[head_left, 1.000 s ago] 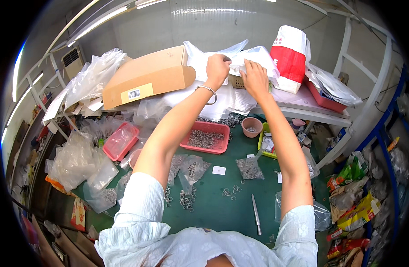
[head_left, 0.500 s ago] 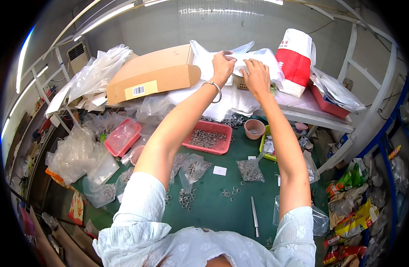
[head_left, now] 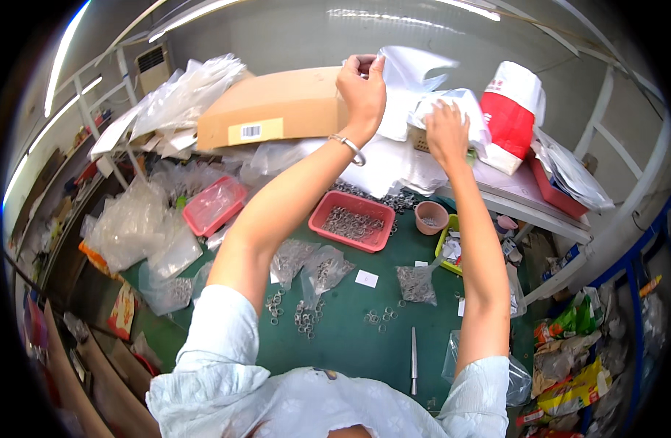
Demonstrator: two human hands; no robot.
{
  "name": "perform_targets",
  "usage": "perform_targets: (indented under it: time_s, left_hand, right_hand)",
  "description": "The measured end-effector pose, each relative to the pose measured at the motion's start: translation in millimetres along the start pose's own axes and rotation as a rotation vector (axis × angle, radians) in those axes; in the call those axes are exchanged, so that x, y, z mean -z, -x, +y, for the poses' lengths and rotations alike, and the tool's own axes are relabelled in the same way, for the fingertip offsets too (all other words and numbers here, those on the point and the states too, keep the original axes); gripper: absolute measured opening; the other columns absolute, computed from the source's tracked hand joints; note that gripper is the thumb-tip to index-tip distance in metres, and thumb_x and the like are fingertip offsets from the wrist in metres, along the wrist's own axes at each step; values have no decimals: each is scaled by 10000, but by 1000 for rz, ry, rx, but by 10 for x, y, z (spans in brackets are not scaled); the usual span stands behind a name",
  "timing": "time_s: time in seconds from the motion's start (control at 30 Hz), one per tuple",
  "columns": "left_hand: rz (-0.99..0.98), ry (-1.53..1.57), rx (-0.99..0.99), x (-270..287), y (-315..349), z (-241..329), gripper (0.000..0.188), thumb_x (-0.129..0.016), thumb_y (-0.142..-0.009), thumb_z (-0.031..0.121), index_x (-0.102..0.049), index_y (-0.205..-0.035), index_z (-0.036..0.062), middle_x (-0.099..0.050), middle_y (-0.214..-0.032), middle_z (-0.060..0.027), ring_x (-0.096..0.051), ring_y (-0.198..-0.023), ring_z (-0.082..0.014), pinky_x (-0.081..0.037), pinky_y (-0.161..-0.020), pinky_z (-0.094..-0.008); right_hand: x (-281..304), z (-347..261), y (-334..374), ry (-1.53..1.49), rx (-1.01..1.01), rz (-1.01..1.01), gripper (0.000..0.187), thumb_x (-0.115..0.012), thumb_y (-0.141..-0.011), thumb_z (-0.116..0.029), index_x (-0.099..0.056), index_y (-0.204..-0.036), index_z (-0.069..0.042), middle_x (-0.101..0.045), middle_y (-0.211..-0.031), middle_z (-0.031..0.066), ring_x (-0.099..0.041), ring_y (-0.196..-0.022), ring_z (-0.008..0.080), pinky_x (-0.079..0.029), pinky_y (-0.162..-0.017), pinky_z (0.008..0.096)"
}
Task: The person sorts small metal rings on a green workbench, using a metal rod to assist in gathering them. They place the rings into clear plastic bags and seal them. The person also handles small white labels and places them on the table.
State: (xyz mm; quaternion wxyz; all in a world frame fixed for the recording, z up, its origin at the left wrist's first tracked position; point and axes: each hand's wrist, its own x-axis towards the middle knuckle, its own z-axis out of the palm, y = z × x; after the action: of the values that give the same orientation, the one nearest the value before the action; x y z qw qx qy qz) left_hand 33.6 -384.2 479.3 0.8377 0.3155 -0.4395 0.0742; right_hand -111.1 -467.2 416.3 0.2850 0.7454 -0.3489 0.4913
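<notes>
Your left hand up beside the cardboard box, fingers curled narrow; cannot tell whether they pinch the translucent sheet just right of them. Your right hand, fingers loosely spread, meets white plastic above the basket: press lightly, steadying it.

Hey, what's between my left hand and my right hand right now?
In the head view, thin, white, plastic-looking sheets fill the stretch between your left hand and your right hand.
</notes>
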Motion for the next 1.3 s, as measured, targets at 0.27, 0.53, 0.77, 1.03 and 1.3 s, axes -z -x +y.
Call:
perform_targets:
  time_s: [0.27, 0.53, 0.77, 1.03, 1.3]
  left_hand:
    - [-313, -188, 58, 1730, 1069, 946, 61, -666, -743, -46, -622, -785, -42, -570, -748, -62, -534, -693, -105, -431, -620, -219]
    - [-172, -348, 741, 3066, 2563, 1397, 59, -664, -747, -15, -644, -793, -47, -570, -794, -57, -555, -755, -119, -447, -674, -243]
    - [-147, -880, 614, 3698, 2967, 1851, 133, -669, -681, -46, -648, -810, -23, -545, -711, -82, -553, -660, -179, -449, -597, -265]
    - [-130, -776, 906, 4697, 2827, 1779, 177, -670, -706, -29, -616, -874, -33, -597, -771, -69, -569, -686, -106, -472, -604, -246]
    - [-72, -730, 1094, 6217, 2586, 1623, 163, -580, -759, -85, -614, -912, -40, -594, -856, -92, -587, -749, -151, -478, -659, -266]
  right_hand:
    - [1105, -1517, 885, -1246, -206, -403, 327, -646, -774, -153, -583, -1033, 37, -626, -896, 142, -589, -810, 245, -439, -752, 323]
    - [1344, -2455, 2478, -1578, -292, -1054, 346, -600, -760, 7, -562, -1101, 54, -621, -969, 89, -561, -871, 104, -458, -748, 250]
    - [1517, -3120, 3234, -2061, -846, -1433, 329, -476, -899, -127, -531, -1162, 64, -608, -1007, 89, -578, -863, 140, -482, -723, 251]
    - [1425, -4064, 3490, -1829, -748, -1383, 258, -490, -916, -124, -586, -1057, 70, -640, -877, 97, -604, -725, 123, -514, -604, 250]
    - [1032, -5427, 3523, -1521, -703, -1399, 208, -516, -901, -127, -568, -979, 59, -621, -787, 72, -575, -678, 103, -475, -577, 230]
